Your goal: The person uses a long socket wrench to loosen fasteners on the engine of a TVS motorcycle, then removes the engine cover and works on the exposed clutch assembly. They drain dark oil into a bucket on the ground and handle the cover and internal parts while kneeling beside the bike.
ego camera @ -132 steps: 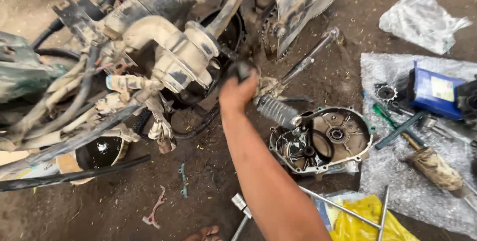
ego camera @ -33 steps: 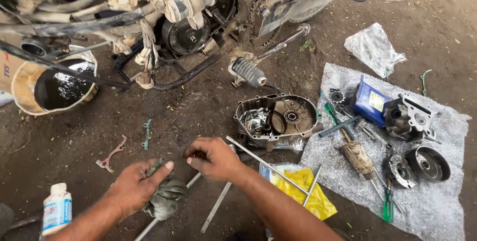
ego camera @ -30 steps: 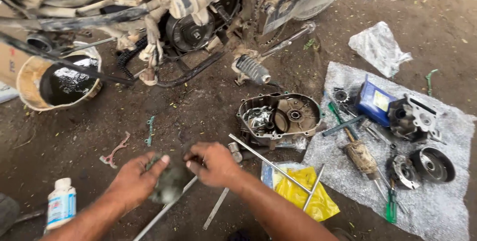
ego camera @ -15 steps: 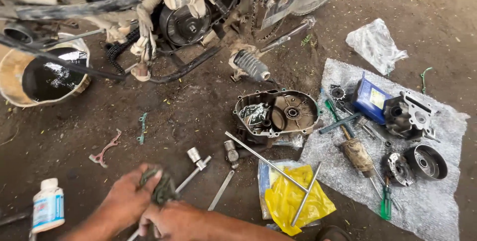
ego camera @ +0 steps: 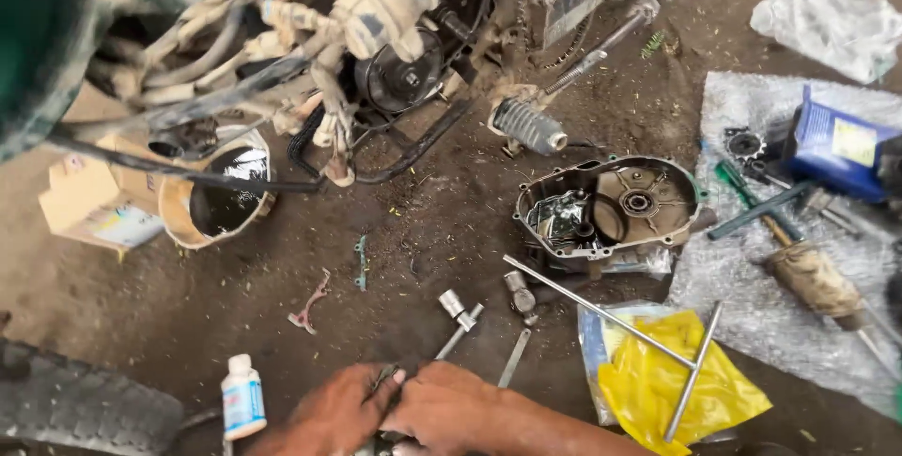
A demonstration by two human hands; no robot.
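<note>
At the bottom edge, my left hand (ego camera: 329, 414) and my right hand (ego camera: 446, 407) are pressed together over a dark, dirty rag (ego camera: 383, 379). Only a small part of the rag shows between the fingers. Both hands are closed around it, just above the dirt floor. A socket wrench (ego camera: 458, 313) lies on the ground right beyond my knuckles, with a flat metal bar (ego camera: 514, 358) beside it. A small white bottle (ego camera: 242, 398) stands to the left of my left hand.
A stripped motorcycle engine (ego camera: 395, 71) fills the top, with a pan of black oil (ego camera: 221, 198) and a cardboard box (ego camera: 89, 202) at left. An engine cover (ego camera: 611, 207), T-handle wrench (ego camera: 601, 315), yellow bag (ego camera: 676, 381) and tools on a plastic sheet (ego camera: 752, 306) lie right. A tyre (ego camera: 75, 409) lies at lower left.
My hands have drawn back toward me and closed together on the rag. The right hand earlier reached up at the engine. The view has shifted left, showing the box and tyre.
</note>
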